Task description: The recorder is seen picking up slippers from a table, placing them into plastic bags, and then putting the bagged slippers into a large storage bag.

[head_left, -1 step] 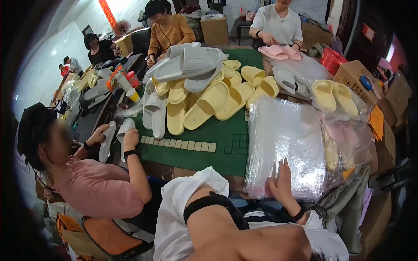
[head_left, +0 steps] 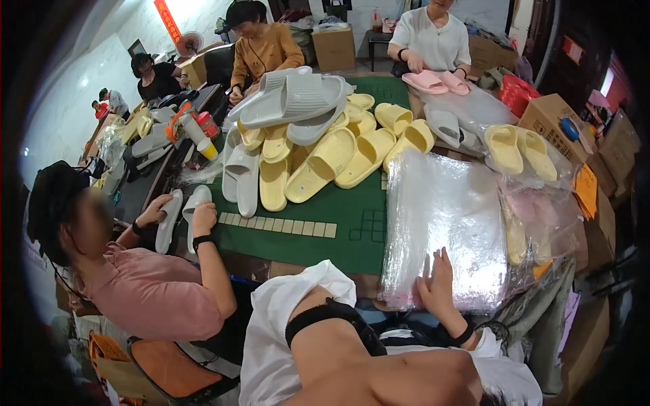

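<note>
My right hand [head_left: 435, 283] lies on the near part of a stack of clear plastic bags [head_left: 443, 210], fingers stretched out and apart, gripping nothing. A black band [head_left: 463, 336] circles that wrist. My left hand does not show; a bare limb with a black strap [head_left: 332, 318] ends under white cloth [head_left: 308, 276]. Beyond the bags, yellow slippers [head_left: 321, 166] and grey slippers [head_left: 291, 101] are heaped on a green mat [head_left: 284, 247]. To my left, a person in pink holds a pale grey slipper [head_left: 168, 222] in one hand and its mate [head_left: 196, 203] in the other.
At right, a pair of yellow slippers [head_left: 520, 150] rests on plastic, with bagged slippers [head_left: 531, 223] nearer me. Cardboard boxes [head_left: 552, 122] stand behind them. Across the table, a person in white handles pink slippers [head_left: 437, 82]. An orange-backed chair [head_left: 172, 365] stands at lower left.
</note>
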Tool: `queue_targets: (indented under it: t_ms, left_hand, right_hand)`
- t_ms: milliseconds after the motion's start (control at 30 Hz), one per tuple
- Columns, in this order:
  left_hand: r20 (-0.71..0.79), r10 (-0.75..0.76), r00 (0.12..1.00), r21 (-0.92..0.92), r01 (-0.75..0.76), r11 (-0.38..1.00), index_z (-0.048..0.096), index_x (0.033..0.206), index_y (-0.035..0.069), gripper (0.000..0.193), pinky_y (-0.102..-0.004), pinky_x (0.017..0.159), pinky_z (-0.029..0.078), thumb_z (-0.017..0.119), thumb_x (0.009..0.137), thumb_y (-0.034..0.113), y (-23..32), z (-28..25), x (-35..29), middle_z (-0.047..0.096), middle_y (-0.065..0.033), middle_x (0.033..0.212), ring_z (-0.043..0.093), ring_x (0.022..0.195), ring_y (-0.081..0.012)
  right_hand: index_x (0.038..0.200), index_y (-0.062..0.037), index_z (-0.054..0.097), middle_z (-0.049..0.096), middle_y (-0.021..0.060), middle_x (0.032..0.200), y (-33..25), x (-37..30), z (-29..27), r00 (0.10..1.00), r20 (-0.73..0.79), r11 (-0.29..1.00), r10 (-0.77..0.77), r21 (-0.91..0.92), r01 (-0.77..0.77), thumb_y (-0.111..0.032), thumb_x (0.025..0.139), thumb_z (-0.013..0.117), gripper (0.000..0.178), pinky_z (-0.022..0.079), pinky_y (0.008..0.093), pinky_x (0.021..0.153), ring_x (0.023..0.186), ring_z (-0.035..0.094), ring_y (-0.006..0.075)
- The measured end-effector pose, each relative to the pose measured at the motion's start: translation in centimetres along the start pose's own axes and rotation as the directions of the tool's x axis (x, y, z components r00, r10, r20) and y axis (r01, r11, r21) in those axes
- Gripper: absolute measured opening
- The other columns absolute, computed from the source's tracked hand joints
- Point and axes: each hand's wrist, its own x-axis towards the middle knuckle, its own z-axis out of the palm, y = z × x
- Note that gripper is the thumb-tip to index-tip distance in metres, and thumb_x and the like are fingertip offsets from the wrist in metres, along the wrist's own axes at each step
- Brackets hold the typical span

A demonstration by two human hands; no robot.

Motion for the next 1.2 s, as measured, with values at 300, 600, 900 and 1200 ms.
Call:
queue_targets:
  t_ms: [300,600,900,1200]
  left_hand:
    - [-0.386,-0.53,0.755,-0.1,0.537,0.838,0.04,0.067,0.008,0.036,-0.0304,0.066,0.032,0.043,0.091,0.034,-4.1,-13.9,5.2,0.043,-0.0061,0.076,0.038,0.071,-0.0182]
    - [-0.394,-0.525,0.754,-0.418,0.362,0.833,0.038,0.063,0.009,0.036,-0.0283,0.063,0.031,0.044,0.09,0.031,-2.2,-22.3,3.1,0.036,-0.0023,0.064,0.034,0.066,-0.0149]
    - [-0.276,-0.548,0.789,-0.471,0.386,0.793,0.036,0.06,0.01,0.039,-0.0263,0.058,0.029,0.038,0.093,0.031,-2.7,-23.4,2.8,0.034,-0.0005,0.059,0.032,0.058,-0.0124]
    - [-0.248,-0.539,0.805,-0.465,0.389,0.795,0.038,0.059,0.01,0.04,-0.0254,0.056,0.028,0.037,0.093,0.03,-2.6,-23.4,2.8,0.034,0.0001,0.057,0.031,0.055,-0.0113]
  right_hand:
    - [0.121,0.004,0.039,0.032,0.0263,0.134,1.2,-1.1,1.4,0.999,-0.047,0.996,0.014,-0.082,-0.017,-0.016,0.076,0.055,0.052,0.016,0.0494,0.106,0.126,0.027,0.0414]
    - [0.116,0.0016,0.043,0.036,0.0254,0.131,0.9,-1.1,1.5,0.997,-0.066,0.994,-0.038,-0.1,0.031,-0.014,0.075,0.054,0.046,0.018,0.0507,0.105,0.124,0.03,0.041]
    - [0.117,0.0011,0.041,0.033,0.0261,0.134,1.1,-1.1,1.9,0.998,-0.042,0.99,-0.049,-0.134,0.043,-0.015,0.075,0.053,0.047,0.016,0.0511,0.105,0.126,0.028,0.0416]
    - [0.117,0.0012,0.041,0.033,0.0263,0.134,0.8,-1.0,1.8,0.998,-0.042,0.986,-0.053,-0.159,0.045,-0.016,0.075,0.051,0.046,0.016,0.0511,0.106,0.126,0.028,0.0413]
